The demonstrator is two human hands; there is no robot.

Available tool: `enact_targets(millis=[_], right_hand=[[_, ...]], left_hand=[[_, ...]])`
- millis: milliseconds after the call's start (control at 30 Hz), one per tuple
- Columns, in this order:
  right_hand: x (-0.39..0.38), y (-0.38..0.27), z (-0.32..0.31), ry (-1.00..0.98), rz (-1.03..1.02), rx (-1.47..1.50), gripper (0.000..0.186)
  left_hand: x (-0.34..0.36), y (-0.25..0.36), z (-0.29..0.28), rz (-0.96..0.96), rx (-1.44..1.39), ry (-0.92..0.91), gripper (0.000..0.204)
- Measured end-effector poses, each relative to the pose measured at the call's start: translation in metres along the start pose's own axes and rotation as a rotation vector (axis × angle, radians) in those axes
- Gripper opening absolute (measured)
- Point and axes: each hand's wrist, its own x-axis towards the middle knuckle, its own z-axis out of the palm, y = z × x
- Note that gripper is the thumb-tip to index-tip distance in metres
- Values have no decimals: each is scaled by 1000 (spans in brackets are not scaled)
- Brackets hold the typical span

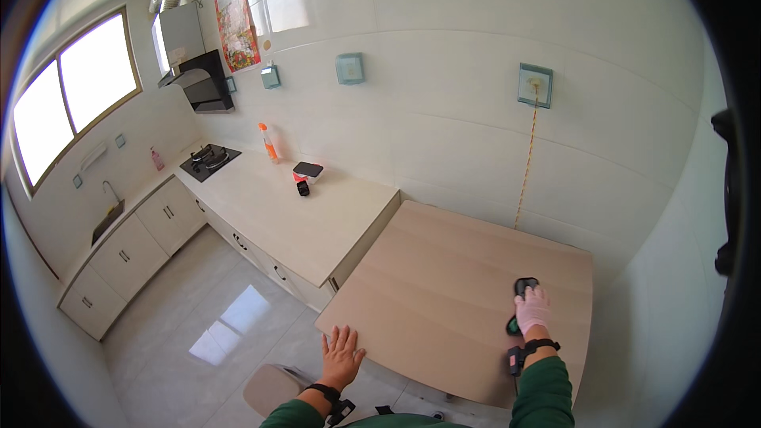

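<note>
My left hand [342,358] is bare and rests on the front left edge of the brown tabletop [444,269], its fingers spread. On the right part of the tabletop my right hand [532,308], in a pale pink glove, grips a long black tool [525,285]. A rounded black end sticks out beyond the fingers, and a black part with some green [513,326] shows by the palm. The hand covers the tool's middle, so its exact kind cannot be made out. Both wrists wear black straps with small devices.
Left of the table runs a pale counter [317,246] bearing a dark phone-like object [308,169], a small black item [303,189], an orange spray bottle [270,145] and a black hob [210,161]. A beige stool [272,390] stands near the table's front left. A cord [527,162] hangs behind the table.
</note>
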Motion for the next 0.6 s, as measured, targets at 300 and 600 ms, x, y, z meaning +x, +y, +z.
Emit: enact_targets(millis=[300,600], right_hand=[[-10,62,-45,-37,451,-67,54],[-52,-88,18,88,-273,-29,48]], left_hand=[[-3,0,2,-26,-31,-25,60],[-3,-7,13,51,-68,47,59]])
